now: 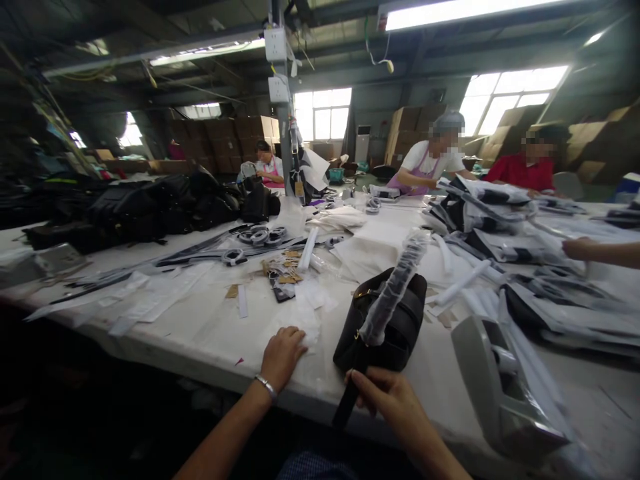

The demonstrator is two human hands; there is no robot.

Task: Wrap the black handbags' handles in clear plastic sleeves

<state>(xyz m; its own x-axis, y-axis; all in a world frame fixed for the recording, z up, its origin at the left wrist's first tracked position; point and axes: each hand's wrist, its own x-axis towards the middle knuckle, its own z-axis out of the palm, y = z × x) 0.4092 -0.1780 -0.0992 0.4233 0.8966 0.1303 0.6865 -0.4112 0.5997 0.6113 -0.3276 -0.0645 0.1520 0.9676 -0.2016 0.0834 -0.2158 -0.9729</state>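
A black handbag (405, 320) lies on the white table in front of me, one handle (397, 287) wrapped in clear plastic and sticking up toward the far side. My right hand (393, 400) pinches a black strap (346, 400) at the bag's near side, between thumb and fingers; the strap's end hangs toward the table edge. To the left of the bag, my left hand (283, 357), with a silver bracelet on the wrist, has its fingers curled down on thin clear plastic film (307, 323). Its fingertips are partly hidden.
A grey tape dispenser (505, 380) stands right of the bag. Brown tags (287, 267) and coiled straps (260, 235) lie farther back. Black bags (165, 200) are heaped at left, wrapped bags (490, 213) at right. Co-workers sit across; another person's hand (580, 248) reaches in at right.
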